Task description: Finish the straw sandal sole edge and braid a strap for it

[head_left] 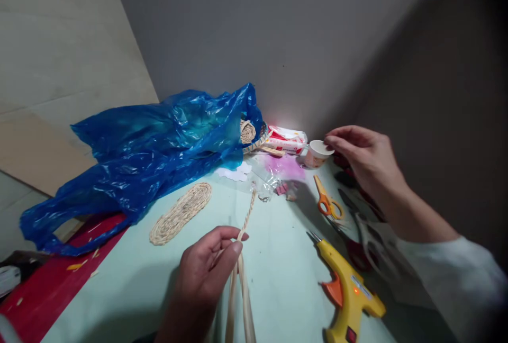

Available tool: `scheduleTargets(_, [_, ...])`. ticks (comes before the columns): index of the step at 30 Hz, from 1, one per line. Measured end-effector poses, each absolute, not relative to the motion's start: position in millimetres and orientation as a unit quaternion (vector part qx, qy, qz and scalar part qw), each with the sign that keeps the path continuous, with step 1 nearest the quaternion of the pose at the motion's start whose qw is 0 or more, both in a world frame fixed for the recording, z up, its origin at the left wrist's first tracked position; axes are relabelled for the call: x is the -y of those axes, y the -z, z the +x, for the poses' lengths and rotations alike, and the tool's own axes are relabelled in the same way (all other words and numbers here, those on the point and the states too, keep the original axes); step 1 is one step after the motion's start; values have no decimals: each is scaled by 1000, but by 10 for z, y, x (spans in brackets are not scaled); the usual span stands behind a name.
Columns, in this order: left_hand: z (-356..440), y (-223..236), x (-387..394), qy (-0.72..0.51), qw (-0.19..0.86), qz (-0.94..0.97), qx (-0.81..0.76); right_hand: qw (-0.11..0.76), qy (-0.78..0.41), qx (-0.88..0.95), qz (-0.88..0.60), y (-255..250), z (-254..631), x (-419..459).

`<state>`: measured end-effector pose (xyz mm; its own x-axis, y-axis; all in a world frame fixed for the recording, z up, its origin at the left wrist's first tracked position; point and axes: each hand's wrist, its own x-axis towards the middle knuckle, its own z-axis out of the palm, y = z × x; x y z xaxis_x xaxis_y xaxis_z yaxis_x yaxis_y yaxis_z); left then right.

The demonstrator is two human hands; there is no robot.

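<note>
My left hand [210, 266] pinches a braid [249, 215] of pale straw between thumb and forefinger. The braided end points away from me, and loose flat strands [246, 300] hang toward me below the fingers. My right hand [363, 155] is at the right rim of a small paper cup [316, 156], its fingertips drawn together over the opening. Whether these fingers grip the rim or hold something small is hidden. Left of the braid lies an oval woven straw piece [181, 214], flat on the pale table.
A yellow hot glue gun [345, 290] with a lit orange light lies at right front. Beyond it are orange-handled scissors [328, 201]. A blue plastic bag [166, 142] partly covers a basket [260, 139] at the back left. A red-and-white packet [288, 141] lies against the wall.
</note>
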<state>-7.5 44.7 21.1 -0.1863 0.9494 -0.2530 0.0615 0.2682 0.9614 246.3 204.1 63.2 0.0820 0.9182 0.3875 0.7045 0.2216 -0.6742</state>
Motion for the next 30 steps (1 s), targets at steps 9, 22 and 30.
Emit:
scheduleTargets(9, [28,-262,-227,-455,473,418,-629,472,-547,568,-394,-520,1590,-610])
scheduleTargets(22, [58,-359,-102,-475,432,424,-639,525,-626,441,-371,-312,1470,-393])
scheduleTargets(30, [142,-344,-79,-438,428,421,-669,551,-442,560,-434,-284,1553,-321])
